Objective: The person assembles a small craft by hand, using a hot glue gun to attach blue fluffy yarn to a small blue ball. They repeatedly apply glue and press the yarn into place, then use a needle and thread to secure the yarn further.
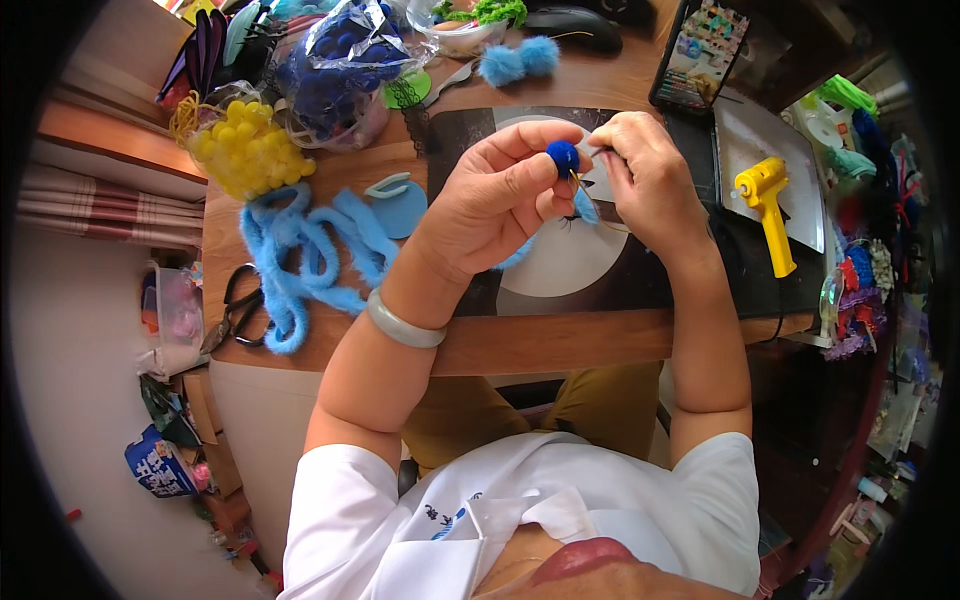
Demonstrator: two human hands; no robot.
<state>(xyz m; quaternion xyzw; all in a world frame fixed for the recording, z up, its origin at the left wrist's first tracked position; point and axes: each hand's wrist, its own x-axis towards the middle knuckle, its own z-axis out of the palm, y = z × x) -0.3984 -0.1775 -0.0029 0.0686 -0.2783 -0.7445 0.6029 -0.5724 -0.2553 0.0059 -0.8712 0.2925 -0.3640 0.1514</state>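
Observation:
Between the thumb and fingers of my left hand (502,191) is a dark blue pom-pom ball (562,158). A thin golden-brown cord (581,189) hangs just below the ball and trails to the right. My right hand (651,176), close beside it, pinches a thin dark item (598,152) at its fingertips; what it is cannot be made out. Under the hands a light blue fuzzy piece (585,206) shows in part, above a dark desk mat with a pale round print (562,262).
Fuzzy blue strips (319,251) and black-handled scissors (244,304) lie at the left. Behind them are bagged yellow pom-poms (244,142) and a tub of dark blue ones (337,97). Two fluffy blue balls (520,60) sit farther back. A yellow glue gun (769,214) and a phone (699,54) are right.

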